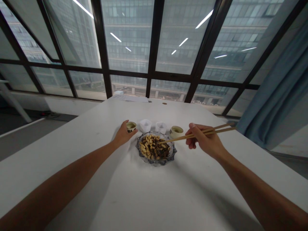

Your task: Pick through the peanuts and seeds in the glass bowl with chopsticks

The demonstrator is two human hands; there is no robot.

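Observation:
My left hand (123,134) is curled around a small cup (131,127) with dark lettering, thumb on the near side and fingers behind. A pair of wooden chopsticks (180,138) is gripped in my right hand (203,139), pointing left. Their tips reach into a scalloped glass dish (156,162), at or just above its contents. Pale nuts, which look like peanuts (145,147), fill the dish's left side. Dark striped seeds (163,150) lie on the right. Whether the tips pinch a piece is too small to tell.
Two white plastic containers, a left one (145,126) and a right one (161,128), stand behind the dish. Another small cup (176,132) is right of them. Papers (134,98) lie at the white table's (144,199) far end, before windows; a blue curtain (274,86) hangs right.

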